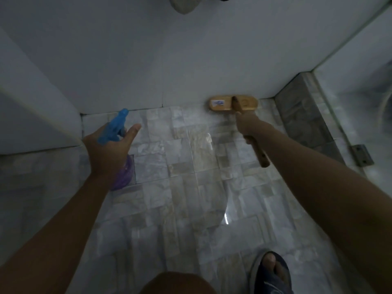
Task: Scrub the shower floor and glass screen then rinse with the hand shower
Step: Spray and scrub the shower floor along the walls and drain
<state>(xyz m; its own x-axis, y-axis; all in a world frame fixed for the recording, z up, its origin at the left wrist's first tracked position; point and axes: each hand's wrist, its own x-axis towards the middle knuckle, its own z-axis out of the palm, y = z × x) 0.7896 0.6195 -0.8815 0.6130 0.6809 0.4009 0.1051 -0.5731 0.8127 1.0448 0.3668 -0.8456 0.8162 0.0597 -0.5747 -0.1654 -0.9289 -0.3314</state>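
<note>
My right hand grips the wooden handle of a scrub brush. The brush head lies on the wet tiled shower floor, right against the base of the white back wall. My left hand holds a spray bottle with a blue trigger head and a purple body; its nozzle points toward the far left corner and one finger is stretched out straight. The glass screen stands at the right, above a grey stone curb.
White walls close in the floor at the back and left. A metal hinge sits at the foot of the glass. My foot in a dark sandal stands on the tiles at the bottom right, my knee at the bottom middle.
</note>
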